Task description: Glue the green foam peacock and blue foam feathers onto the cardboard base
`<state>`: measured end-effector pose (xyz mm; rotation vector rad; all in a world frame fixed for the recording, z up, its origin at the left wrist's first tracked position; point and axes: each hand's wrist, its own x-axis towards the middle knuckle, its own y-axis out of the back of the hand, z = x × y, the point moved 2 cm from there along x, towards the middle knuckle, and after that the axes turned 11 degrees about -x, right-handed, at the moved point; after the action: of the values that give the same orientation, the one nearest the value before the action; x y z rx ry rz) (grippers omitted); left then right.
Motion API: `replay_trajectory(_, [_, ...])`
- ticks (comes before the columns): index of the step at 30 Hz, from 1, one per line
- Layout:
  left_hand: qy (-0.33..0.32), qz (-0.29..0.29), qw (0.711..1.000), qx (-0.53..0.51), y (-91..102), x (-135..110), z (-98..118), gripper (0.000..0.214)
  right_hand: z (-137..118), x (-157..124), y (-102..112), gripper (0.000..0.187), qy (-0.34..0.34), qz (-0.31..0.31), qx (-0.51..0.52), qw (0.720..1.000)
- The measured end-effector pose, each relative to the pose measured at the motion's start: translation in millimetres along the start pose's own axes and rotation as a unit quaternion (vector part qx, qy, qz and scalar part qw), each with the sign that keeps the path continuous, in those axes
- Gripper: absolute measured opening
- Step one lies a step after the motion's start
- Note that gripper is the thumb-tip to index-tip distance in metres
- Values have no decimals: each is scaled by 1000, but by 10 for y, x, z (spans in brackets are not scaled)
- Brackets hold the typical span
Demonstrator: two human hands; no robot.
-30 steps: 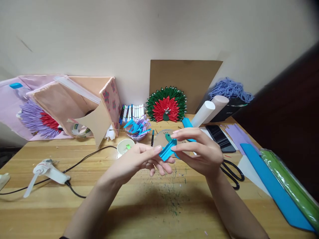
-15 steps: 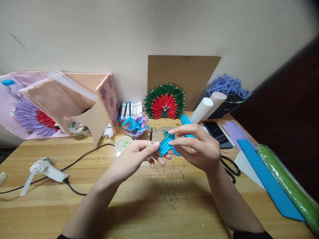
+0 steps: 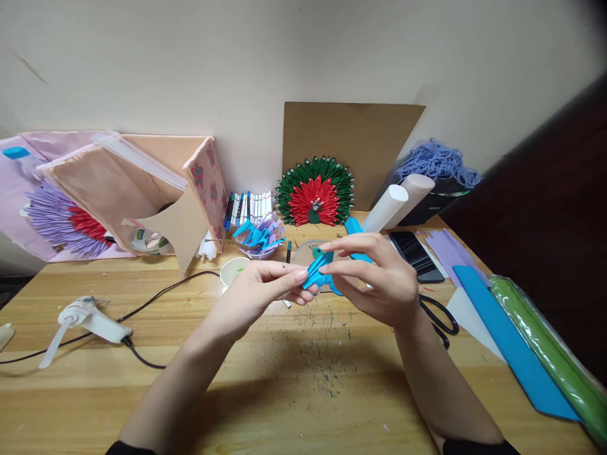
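Note:
A small piece of pleated blue crepe paper (image 3: 316,270) is held up between my two hands above the middle of the table. My left hand (image 3: 260,284) pinches its left end between thumb and fingers. At the other end, the fingertips of my right hand (image 3: 379,278) close on the paper; the thumb is mostly hidden. Just behind lies a round cardboard disc (image 3: 301,254) with a green bird-head shape (image 3: 317,252) on it. More blue paper (image 3: 334,286) shows at the disc's lower edge, partly covered by my hands.
A white glue gun (image 3: 97,321) with a black cord lies left. A cup (image 3: 232,270), a bowl of paper scraps (image 3: 260,254) and markers (image 3: 249,207) stand behind. Right are scissors (image 3: 441,316), a phone (image 3: 412,256) and a blue paper strip (image 3: 512,341). A red-green paper peacock (image 3: 315,193) stands at the back.
The blue crepe paper has become narrower and more bunched between my fingers. The fingers of my left hand have curled in beneath it. My right hand has barely moved.

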<state>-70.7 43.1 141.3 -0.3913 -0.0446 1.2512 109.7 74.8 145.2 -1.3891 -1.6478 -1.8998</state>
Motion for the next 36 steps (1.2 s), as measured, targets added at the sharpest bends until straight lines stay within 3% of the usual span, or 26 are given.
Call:
replay_trajectory(3, [-33, 34, 998, 35, 7, -6, -8, 18, -20, 19, 4, 31, -28, -12, 29, 999])
replay_trajectory(5, [-81, 69, 992, 65, 10, -16, -11, 13, -36, 29, -3, 34, -94, -16, 80, 992])
replay_trajectory(8, [-195, 125, 964, 134, -5, -47, -6, 14, -59, 18, -55, 42, -235, -42, 198, 951])
replay_trajectory(11, [-301, 145, 918, 215, -43, -84, -7, 19, -91, -7, -116, 31, -313, -65, 283, 904])
replay_trajectory(15, [-376, 122, 874, 282, -83, -100, -31, 27, -109, -15, -131, 13, -320, -48, 318, 891])
replay_trajectory(20, [-431, 121, 834, 323, -96, -114, -46, 30, -125, -7, -104, 26, -320, -38, 354, 878])
replay_trajectory(25, [-474, 126, 794, 358, -122, -148, -54, 30, -165, 20, -65, 15, -293, 15, 323, 900])
replay_trajectory(27, [-456, 136, 813, 335, -121, -149, -47, 29, -170, 30, -48, 13, -275, 23, 306, 911])
replay_trajectory(32, [-231, 143, 950, 151, -91, -91, -20, 22, -133, 39, -12, 12, -253, 22, 295, 921])
replay_trajectory(34, [-171, 126, 973, 92, -98, -73, -12, 19, -118, 37, -11, 12, -249, 17, 293, 923])
replay_trajectory(36, [-156, 120, 979, 60, -103, -64, -9, 18, -113, 33, -14, 12, -245, 11, 277, 929])
